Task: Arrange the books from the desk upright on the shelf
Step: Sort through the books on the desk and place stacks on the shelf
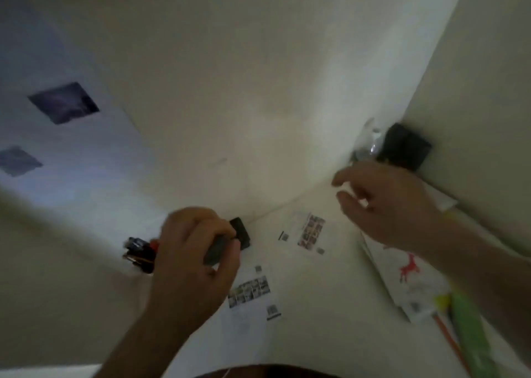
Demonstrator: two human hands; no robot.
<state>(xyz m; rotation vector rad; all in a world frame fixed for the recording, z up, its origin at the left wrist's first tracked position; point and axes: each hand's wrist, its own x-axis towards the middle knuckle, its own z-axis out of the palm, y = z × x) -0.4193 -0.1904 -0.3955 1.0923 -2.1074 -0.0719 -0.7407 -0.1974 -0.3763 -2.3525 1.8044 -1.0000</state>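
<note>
Book (408,280), white with a red deer, lies flat at the worktop's (316,334) right edge beside a green folder (471,334). The left hand (192,251) clenches a dark block (219,248); the right hand (385,205) hovers released above. Nearby: photo sheets (311,232), pens (140,252), a bottle (370,142), a black box (405,146) in the corner
</note>
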